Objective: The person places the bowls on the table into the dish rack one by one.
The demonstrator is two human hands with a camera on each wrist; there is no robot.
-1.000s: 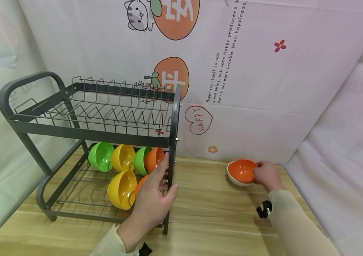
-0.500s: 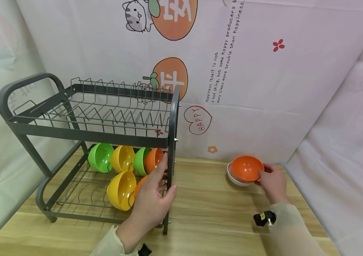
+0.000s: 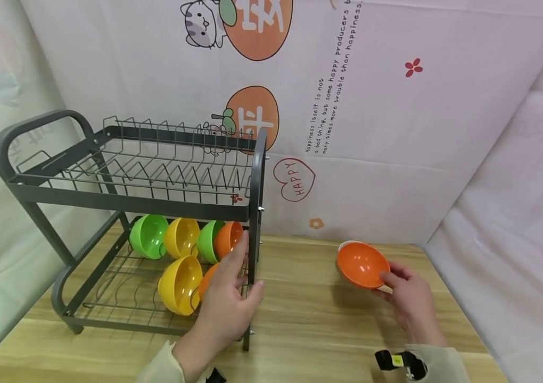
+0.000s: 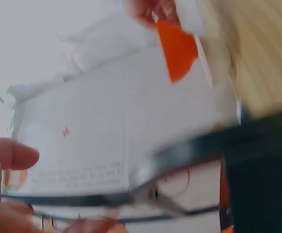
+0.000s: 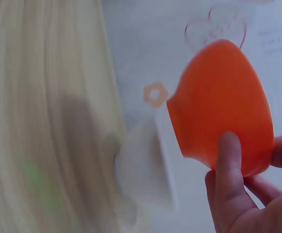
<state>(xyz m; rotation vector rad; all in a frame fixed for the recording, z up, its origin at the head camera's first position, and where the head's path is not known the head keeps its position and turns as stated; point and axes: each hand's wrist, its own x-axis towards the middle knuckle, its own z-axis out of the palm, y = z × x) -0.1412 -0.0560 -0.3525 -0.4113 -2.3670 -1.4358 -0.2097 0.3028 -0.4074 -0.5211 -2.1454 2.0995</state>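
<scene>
An orange bowl (image 3: 362,265) is held tilted by my right hand (image 3: 412,300), thumb and fingers pinching its right rim. In the right wrist view, its outer side and foot face the camera, with a white bowl (image 5: 143,165) standing on the table behind it. Only a sliver of that white bowl shows past the orange one in the head view. My left hand (image 3: 225,306) rests at the right upright of a dark two-tier dish rack (image 3: 132,198), index finger extended and thumb apart. It partly hides another orange bowl (image 3: 206,281) on the lower tier.
On the rack's lower tier several bowls lie on their sides: green (image 3: 148,236), yellow (image 3: 181,238), green (image 3: 208,242) and orange (image 3: 228,239) at the back, a larger yellow bowl (image 3: 180,285) in front. A printed white cloth (image 3: 367,197) hangs behind the wooden table (image 3: 310,319).
The right hand has lifted the orange bowl out of the white one and brought it nearer the camera, tilting it. My left hand has stayed at the rack.
</scene>
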